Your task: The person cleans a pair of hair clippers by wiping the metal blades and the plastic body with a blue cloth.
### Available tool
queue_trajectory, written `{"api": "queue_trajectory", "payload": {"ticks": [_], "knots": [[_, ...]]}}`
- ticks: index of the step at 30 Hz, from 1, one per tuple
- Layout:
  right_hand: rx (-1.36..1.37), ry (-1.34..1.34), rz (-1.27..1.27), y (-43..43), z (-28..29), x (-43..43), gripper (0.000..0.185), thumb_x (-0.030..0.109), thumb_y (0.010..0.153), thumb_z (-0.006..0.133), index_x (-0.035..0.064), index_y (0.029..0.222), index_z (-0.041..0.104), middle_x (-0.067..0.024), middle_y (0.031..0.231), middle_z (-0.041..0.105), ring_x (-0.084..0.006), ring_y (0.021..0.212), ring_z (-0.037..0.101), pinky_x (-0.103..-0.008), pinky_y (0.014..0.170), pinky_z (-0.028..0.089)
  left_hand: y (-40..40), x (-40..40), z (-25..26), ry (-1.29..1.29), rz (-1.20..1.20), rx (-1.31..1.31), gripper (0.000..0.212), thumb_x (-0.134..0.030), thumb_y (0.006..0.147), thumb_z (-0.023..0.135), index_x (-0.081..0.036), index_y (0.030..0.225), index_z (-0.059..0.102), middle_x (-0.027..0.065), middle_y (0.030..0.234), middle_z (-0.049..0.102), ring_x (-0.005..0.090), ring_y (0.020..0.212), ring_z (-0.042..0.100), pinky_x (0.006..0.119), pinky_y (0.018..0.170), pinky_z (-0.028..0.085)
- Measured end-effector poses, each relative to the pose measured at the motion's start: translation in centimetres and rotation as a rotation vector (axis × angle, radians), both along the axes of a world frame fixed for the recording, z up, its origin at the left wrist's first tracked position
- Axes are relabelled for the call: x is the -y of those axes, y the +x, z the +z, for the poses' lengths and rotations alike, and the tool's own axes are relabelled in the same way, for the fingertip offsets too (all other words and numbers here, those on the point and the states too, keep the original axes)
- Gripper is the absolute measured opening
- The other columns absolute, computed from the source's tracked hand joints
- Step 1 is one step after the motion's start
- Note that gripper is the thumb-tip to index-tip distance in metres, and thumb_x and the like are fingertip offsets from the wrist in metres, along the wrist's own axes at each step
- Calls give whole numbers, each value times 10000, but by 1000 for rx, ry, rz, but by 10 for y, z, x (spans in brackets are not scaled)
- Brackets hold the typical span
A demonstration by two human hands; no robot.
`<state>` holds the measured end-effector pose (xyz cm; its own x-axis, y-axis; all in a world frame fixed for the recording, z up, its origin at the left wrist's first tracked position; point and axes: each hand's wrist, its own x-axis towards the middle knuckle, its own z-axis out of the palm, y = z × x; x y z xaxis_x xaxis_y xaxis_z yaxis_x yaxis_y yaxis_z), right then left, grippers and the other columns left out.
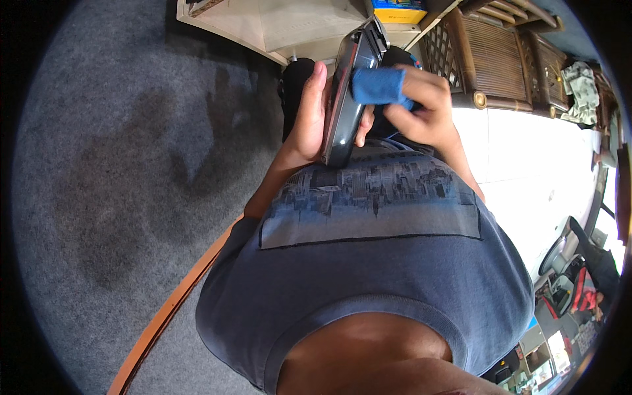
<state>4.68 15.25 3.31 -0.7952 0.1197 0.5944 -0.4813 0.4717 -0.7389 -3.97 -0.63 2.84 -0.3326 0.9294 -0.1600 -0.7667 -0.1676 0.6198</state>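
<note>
My left hand [313, 116] is wrapped around an electric hair clipper [348, 108] with a dark, glossy body and a reddish side. The clipper stands tilted above my lap, its blade end up and its lower end near my shirt. On the other side, my right hand [427, 106] pinches a folded blue cloth [379, 86], which lies against the upper part of the clipper's body. The right hand is slightly blurred. Part of the left fingers is hidden behind the clipper.
Beyond my knees is a pale wooden shelf [311, 24] with a yellow and blue box [399, 14] on it. Bamboo furniture [496, 59] stands at the upper right, with a patterned cloth [581, 94] hanging from it. Grey carpet [113, 148] covers the left side.
</note>
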Motion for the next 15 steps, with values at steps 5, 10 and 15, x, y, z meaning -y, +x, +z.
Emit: {"api": "queue_trajectory", "payload": {"ticks": [5, 10, 15], "knots": [[59, -67, -314, 1, 0, 11, 286, -12, 635, 537, -23, 906, 628, -126, 700, 589, -225, 596, 574, -287, 560, 456, 1, 0, 3, -22, -33, 69, 712, -637, 879, 215, -8, 964, 537, 128, 660, 556, 172, 505, 553, 265, 453, 480], [45, -61, 146, 5, 0, 15, 249, -38, 627, 562, -7, 862, 640, -124, 675, 569, -257, 580, 576, -306, 518, 449, 0, 0, 8, -117, 87, 9, 630, -576, 905, 250, -20, 971, 539, 128, 657, 556, 179, 508, 554, 276, 461, 491], [-4, -143, -123, 0, -10, 16, 294, -33, 617, 557, -9, 898, 639, -117, 670, 567, -231, 549, 556, -290, 517, 443, -3, 3, -2, -43, -28, -8, 598, -542, 918, 254, -17, 984, 533, 126, 656, 562, 181, 505, 554, 270, 454, 479]]}}
